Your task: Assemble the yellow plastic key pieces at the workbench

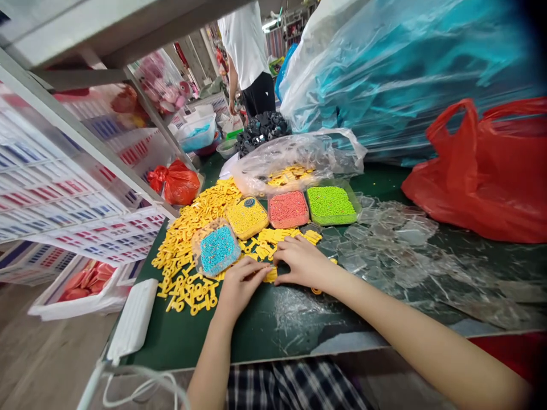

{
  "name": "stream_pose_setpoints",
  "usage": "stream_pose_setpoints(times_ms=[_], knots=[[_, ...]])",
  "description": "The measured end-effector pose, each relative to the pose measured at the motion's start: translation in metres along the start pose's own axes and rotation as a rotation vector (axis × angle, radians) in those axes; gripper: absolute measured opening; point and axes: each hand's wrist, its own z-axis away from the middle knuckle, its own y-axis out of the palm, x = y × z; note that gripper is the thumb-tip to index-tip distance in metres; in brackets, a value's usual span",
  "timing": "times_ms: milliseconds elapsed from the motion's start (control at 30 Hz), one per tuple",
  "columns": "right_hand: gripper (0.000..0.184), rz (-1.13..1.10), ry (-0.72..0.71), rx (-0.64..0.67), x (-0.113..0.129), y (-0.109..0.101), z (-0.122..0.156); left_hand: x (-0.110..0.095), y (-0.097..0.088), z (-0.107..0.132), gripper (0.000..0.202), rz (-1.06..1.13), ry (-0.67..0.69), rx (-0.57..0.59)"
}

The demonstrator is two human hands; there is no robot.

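Observation:
My left hand (240, 285) and my right hand (302, 262) meet over a small yellow plastic piece (270, 275) on the green table top (273, 324). Both hands have their fingers curled onto that piece. Around them lies a heap of yellow plastic pieces (192, 239). Just beyond stand several shallow trays of small beads: blue (219, 249), yellow (248, 217), pink (288, 209) and green (331, 204).
A clear bag holding more yellow pieces (294, 162) lies behind the trays. Clear plastic sheets (393, 239) cover the table at right. A red bag (482, 171) and a large blue-tinted bag (405, 74) sit right. A person in a white shirt (248, 51) stands at the back.

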Motion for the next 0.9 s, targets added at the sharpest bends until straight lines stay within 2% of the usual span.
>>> stream_pose_setpoints(times_ms=[67,167,267,533,900], knots=[[0.031,-0.002,-0.014,0.013,-0.001,-0.002,0.0,0.004,-0.001,0.001,0.027,0.02,-0.043,-0.005],[0.029,0.006,-0.011,0.076,-0.001,-0.003,-0.001,0.007,0.001,0.0,0.026,0.034,-0.054,0.052],[0.026,0.019,0.0,0.093,-0.001,-0.002,-0.001,0.01,0.006,-0.001,0.026,-0.01,-0.029,0.104],[0.024,0.005,-0.033,0.111,-0.003,0.001,-0.001,0.018,0.013,-0.001,0.023,-0.155,0.027,0.128],[0.024,-0.004,-0.02,0.136,-0.001,-0.001,-0.003,0.019,0.011,-0.001,0.025,-0.081,-0.052,0.174]])
